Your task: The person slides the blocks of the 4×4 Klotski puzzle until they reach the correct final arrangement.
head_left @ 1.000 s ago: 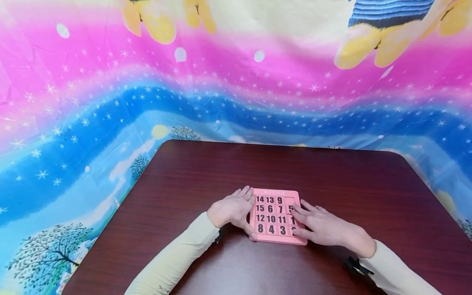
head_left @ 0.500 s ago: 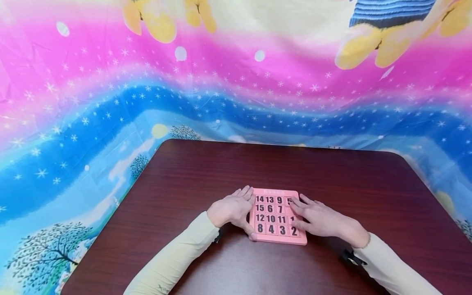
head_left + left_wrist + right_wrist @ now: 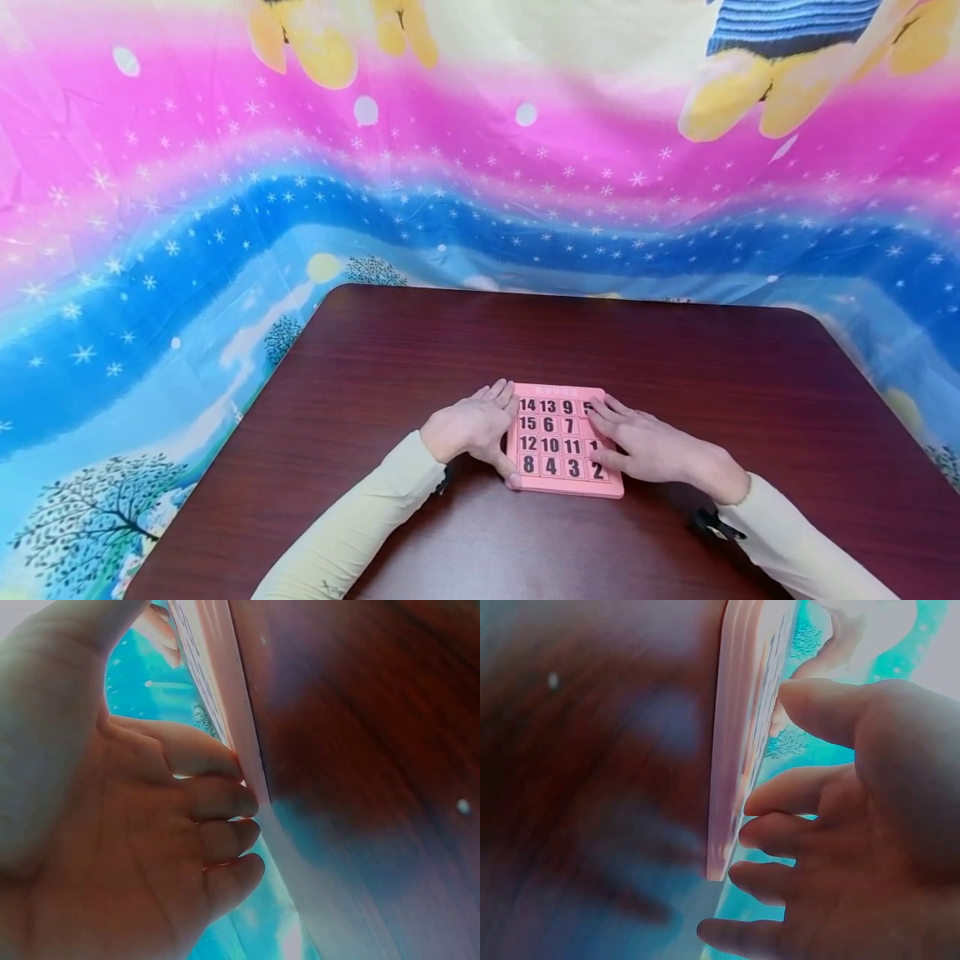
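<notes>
A pink number sliding puzzle lies flat on the table, its black-numbered tiles facing up. Along its left edge rests my left hand, fingertips near the far corner and thumb at the near one. My right hand reaches over the right edge with extended fingers; one fingertip is at the 5 tile in the top row, and the thumb lies at the partly covered 1 tile. An open slot shows right of the 7 tile. In both wrist views, the fingertips are right beside the puzzle's side wall.
The dark reddish-brown wooden table has rounded far corners. Behind it hangs a colourful backdrop cloth with snowflakes and trees, which also falls along both sides. A black clip-like piece sits under the right wrist.
The 5 tile has slid from the second row up into the top row, leaving the slot below it. My right hand has shifted slightly away from me and left; the left hand stays put.
</notes>
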{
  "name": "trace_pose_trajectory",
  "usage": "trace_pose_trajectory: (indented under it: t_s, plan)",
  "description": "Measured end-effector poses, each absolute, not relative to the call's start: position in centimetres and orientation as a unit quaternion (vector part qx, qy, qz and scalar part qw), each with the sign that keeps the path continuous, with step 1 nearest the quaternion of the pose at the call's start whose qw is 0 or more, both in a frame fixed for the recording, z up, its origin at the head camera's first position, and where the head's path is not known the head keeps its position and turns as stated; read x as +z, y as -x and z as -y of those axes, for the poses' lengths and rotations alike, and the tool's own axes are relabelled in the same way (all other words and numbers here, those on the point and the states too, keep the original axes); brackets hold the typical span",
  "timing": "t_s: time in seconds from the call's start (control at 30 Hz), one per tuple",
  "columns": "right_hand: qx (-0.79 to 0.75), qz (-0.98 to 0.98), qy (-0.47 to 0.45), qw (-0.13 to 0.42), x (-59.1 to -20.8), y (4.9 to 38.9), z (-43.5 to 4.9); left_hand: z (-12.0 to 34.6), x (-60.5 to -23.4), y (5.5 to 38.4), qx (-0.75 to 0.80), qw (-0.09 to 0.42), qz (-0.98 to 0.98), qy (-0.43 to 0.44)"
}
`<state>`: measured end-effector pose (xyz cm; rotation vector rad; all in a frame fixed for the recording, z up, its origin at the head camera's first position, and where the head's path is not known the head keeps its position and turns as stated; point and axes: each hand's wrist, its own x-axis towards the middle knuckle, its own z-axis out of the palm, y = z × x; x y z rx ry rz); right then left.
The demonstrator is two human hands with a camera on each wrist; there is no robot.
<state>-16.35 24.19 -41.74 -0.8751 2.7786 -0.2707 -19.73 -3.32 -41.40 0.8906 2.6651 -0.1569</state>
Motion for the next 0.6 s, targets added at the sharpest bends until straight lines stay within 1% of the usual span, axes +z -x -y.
trace_pose_trajectory:
  t_s: [0.2,0.6]
  plan:
    - [-0.094,-0.947,0.288,0.102,-41.1,15.1,-24.6,3.3,-41.4,19.8,-0.057,0.165,-0.934,-0.311]
    - [-0.096,-0.938,0.312,0.118,-41.3,13.1,-24.5,3.4,-41.4,19.9,-0.056,0.171,-0.934,-0.308]
